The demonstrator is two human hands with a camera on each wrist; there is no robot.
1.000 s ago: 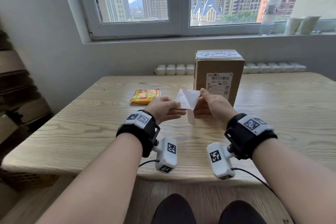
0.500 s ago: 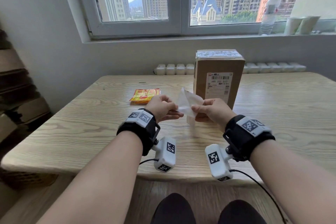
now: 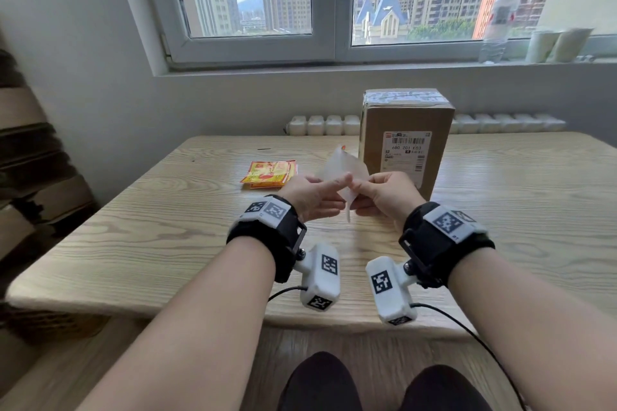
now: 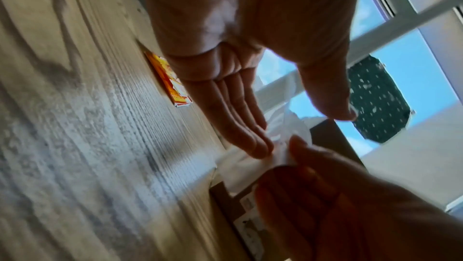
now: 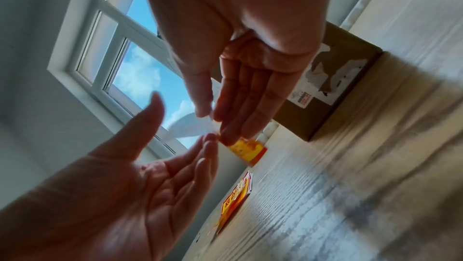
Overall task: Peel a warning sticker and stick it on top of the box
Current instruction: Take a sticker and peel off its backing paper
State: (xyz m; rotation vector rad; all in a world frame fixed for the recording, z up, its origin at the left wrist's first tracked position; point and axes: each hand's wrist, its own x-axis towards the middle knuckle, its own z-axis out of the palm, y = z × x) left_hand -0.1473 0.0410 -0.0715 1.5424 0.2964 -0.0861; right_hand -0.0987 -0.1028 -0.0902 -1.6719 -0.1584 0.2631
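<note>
I hold a warning sticker sheet [image 3: 340, 167] upright over the table, its white back toward me, just in front of the cardboard box [image 3: 405, 130]. My right hand [image 3: 370, 187] pinches its lower right edge between thumb and fingers [image 5: 220, 106]. My left hand [image 3: 334, 187] has straight fingers [image 4: 240, 122]. Their tips touch the sheet [image 4: 240, 168] and the thumb stands apart. The sheet [image 5: 188, 126] is bent, and the printed face is hidden. The box stands upright with a taped top [image 3: 404, 96] and a shipping label [image 3: 405, 153] on its front.
A small pile of orange-yellow stickers [image 3: 269, 172] lies on the wooden table [image 3: 167, 227], left of my hands. A water bottle [image 3: 497, 27] and paper cups [image 3: 557, 43] stand on the windowsill. Stacked cardboard [image 3: 26, 143] is off the table's left edge.
My right hand dropped and closed in on the left. The sheet went from spread out to bent. My left fingers uncurled from their grip and now only touch the sheet.
</note>
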